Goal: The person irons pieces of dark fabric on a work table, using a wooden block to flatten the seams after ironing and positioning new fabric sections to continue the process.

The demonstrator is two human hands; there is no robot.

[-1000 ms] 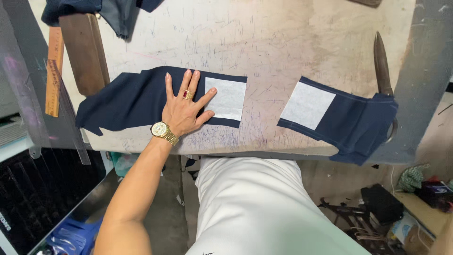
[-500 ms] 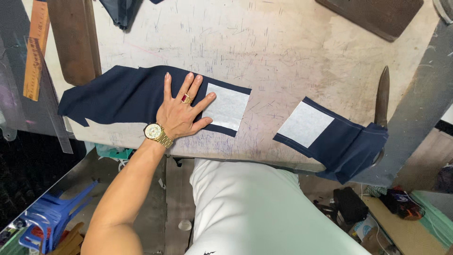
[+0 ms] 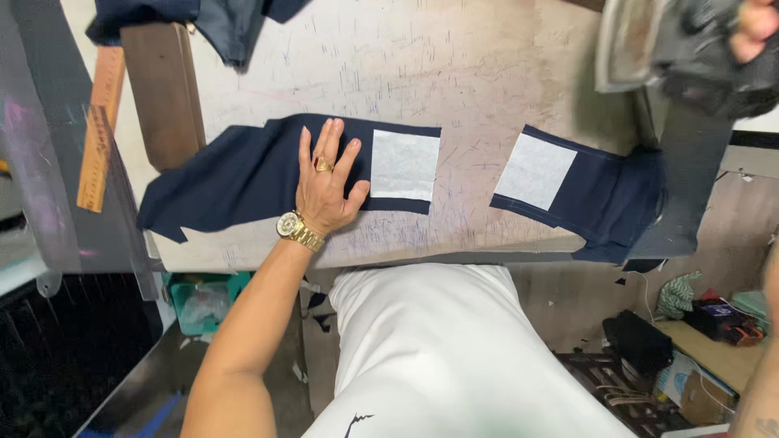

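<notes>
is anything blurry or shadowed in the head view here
In the head view the right hand and the grey iron-like tool it grips at top right are motion-blurred, casting a dark shadow on the scratched pale worktable; the left hand flat on the navy fabric piece is sharp.

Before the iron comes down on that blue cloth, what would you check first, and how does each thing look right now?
1. Left hand pressing the navy fabric piece flat: ok, palm down, fingers spread.
2. White patch lying square on that piece: ok, no lifted corner visible.
3. Left fingers clear of the white patch: ok, but the thumb is close beside it.
4. Right hand has firm hold of the iron: cannot tell, only partly in view at the top edge.
5. Second navy piece fully on the table: not ok, its right end droops over the edge.
6. Iron clear of fabric: ok, raised to the right.
</notes>
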